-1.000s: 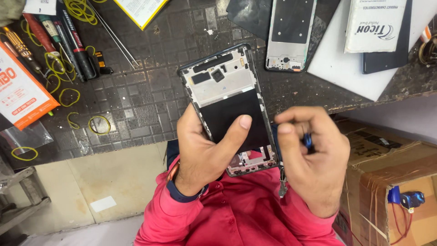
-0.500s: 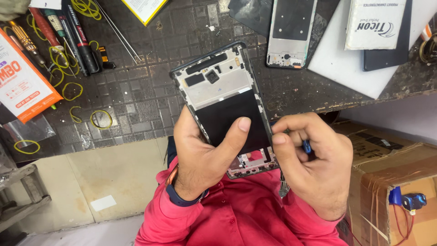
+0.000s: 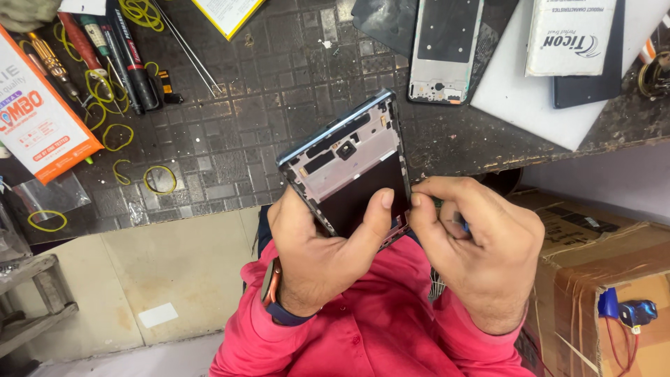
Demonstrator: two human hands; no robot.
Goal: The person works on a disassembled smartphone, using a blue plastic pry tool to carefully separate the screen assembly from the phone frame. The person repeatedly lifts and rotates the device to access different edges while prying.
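My left hand (image 3: 324,251) grips an opened phone frame (image 3: 345,164) from below, thumb pressed on its dark inner panel. The frame is tilted, its top end pointing up and away over the dark bench mat (image 3: 258,105). My right hand (image 3: 481,244) is closed around a thin tool with a blue part (image 3: 462,225), fingertips against the frame's lower right edge. The tool's tip is hidden between my fingers and the frame.
A second phone frame (image 3: 445,49) lies at the back of the bench. A white box (image 3: 569,35) rests on a white sheet. Screwdrivers (image 3: 105,49), yellow rubber bands (image 3: 159,178) and an orange package (image 3: 35,119) lie at left. A cardboard box (image 3: 600,258) stands at right.
The phone frame has tilted and swung to the right. My right hand has moved up from beside the frame's lower end to its lower right edge.
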